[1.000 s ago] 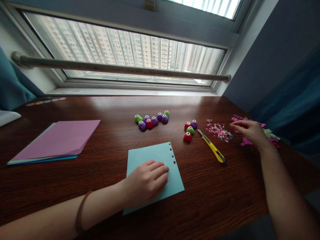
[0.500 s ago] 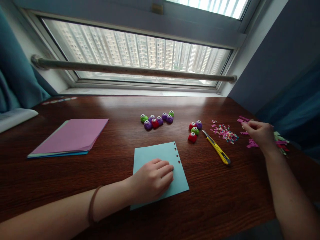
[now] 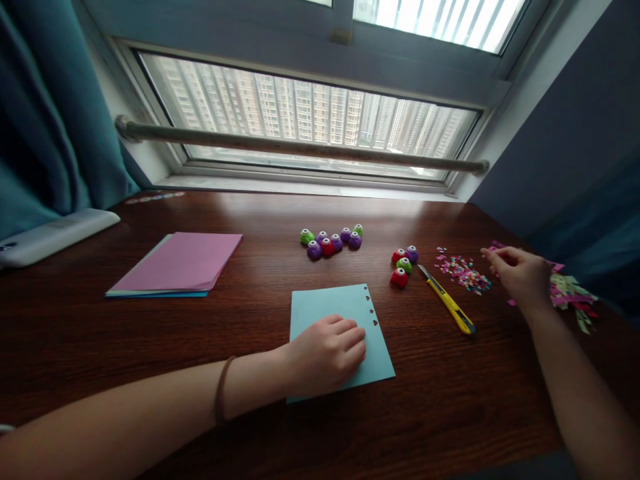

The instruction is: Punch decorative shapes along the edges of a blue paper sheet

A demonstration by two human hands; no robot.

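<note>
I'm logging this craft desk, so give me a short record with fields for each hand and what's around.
left hand: flat on blue sheet
right hand: over pink scraps, fingers pinched; contents unclear
sheet edge: three punched holes
knife: yellow, between red punch and confetti
paper stack: far left on table

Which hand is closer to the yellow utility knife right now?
Right. The right hand hovers just beyond the yellow utility knife, to its right, over the paper scraps. The left hand lies flat on the light blue sheet, farther off to the knife's left.
</note>
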